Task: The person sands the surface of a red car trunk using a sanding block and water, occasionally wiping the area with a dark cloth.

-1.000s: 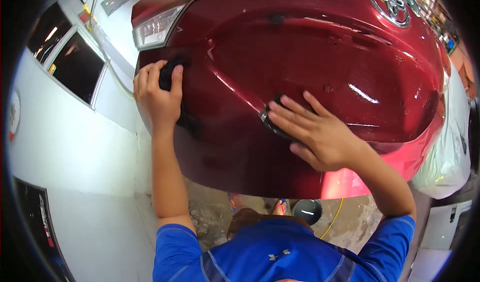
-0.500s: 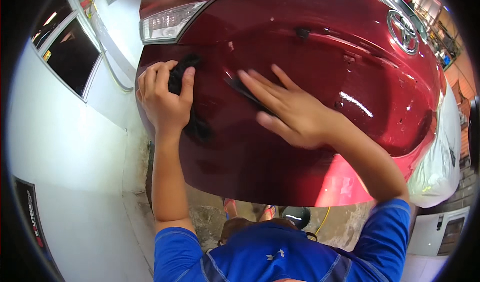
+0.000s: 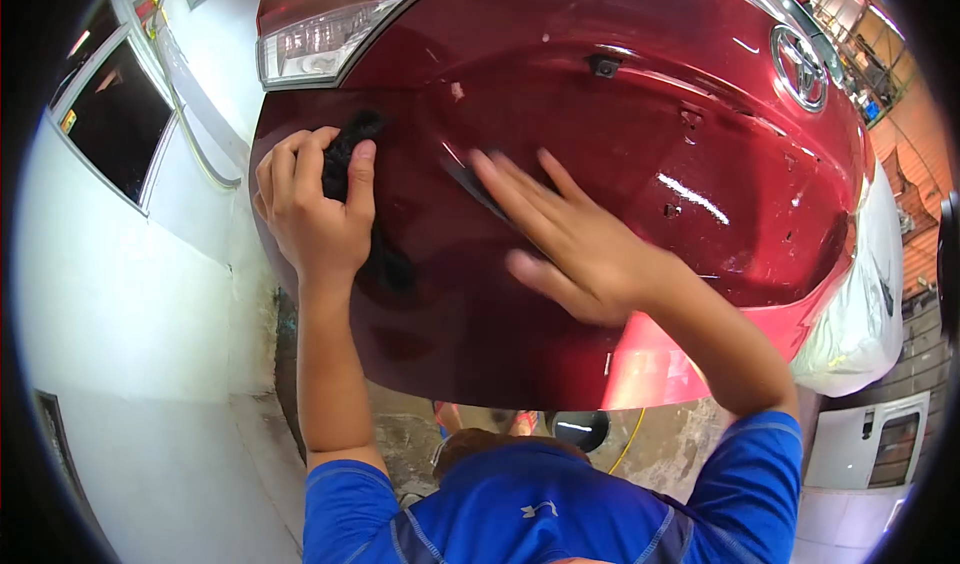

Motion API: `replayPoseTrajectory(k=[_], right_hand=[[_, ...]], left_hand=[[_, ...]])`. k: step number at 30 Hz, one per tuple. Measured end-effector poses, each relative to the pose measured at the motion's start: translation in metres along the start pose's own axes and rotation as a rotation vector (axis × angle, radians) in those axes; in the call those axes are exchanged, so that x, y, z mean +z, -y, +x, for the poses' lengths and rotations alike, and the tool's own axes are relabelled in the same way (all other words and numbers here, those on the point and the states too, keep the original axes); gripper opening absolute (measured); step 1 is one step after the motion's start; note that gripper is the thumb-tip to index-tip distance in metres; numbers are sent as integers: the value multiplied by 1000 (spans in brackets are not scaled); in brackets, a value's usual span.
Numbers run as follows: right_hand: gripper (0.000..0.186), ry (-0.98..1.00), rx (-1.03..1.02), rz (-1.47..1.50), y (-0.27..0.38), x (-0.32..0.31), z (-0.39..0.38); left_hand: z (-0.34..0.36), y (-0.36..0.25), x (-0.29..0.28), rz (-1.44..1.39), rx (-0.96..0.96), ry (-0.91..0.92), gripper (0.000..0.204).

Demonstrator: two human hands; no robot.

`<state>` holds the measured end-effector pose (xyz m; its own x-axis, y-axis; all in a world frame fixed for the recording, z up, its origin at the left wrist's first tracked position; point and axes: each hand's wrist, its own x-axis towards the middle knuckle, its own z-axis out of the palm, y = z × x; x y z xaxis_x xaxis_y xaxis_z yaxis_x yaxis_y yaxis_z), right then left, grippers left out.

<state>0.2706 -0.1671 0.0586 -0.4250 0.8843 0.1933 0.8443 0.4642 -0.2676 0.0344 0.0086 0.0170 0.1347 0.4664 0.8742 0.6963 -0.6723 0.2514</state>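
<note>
A glossy dark red car rear panel (image 3: 480,334) fills the middle, with an emblem at the right and a clear lamp at the upper left. My left hand (image 3: 318,199) is closed around a bunched black cloth (image 3: 340,164) against the panel's left side. Part of that cloth hangs below the hand. My right hand (image 3: 575,239), blurred by motion, lies flat on the panel, its fingers stretched out and its thumb apart. Under it is a thin dark sheet (image 3: 470,186), apparently sandpaper, whose edge shows along the index finger. The palm hides the rest of the sheet.
The clear lamp (image 3: 322,44) and round silver emblem (image 3: 800,68) border the panel. White plastic sheeting (image 3: 850,334) covers something at the right. A white wall (image 3: 130,304) stands close on the left. Below the car are a black bucket (image 3: 578,429) and a yellow hose (image 3: 628,442).
My right hand has slid a little toward me over the panel with the dark sheet. My left hand keeps its hold on the cloth. The whole view has shifted slightly.
</note>
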Motion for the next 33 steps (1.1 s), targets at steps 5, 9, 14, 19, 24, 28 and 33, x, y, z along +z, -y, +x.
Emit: replayPoseTrajectory(k=[5,9,14,19,24,28,33], right_hand=[[80,105,24,-23,10,-1,-41],[80,-31,-15,-98,-9,-14,29],[79,90,37,82,18,6,-54],[74,-75,-51,-102,2,-6,20],[79,69,15,57,21,7,-49],[77,48,22,34,11,-4,-25],[76,-34,-5,28,6,-5,-5]], left_hand=[[-2,-1,-10,36,-18,10,34],[2,-12,-1,10,-8,-4,35],[0,2,-8,56,-25,-12,35],[4,-11,-3,26,-22,-9,34],[-2,-2,-12,63,-38,1,35],[-2,-4,-4,69,-45,-11,37],[-4,2,2,4,-65,-27,38]])
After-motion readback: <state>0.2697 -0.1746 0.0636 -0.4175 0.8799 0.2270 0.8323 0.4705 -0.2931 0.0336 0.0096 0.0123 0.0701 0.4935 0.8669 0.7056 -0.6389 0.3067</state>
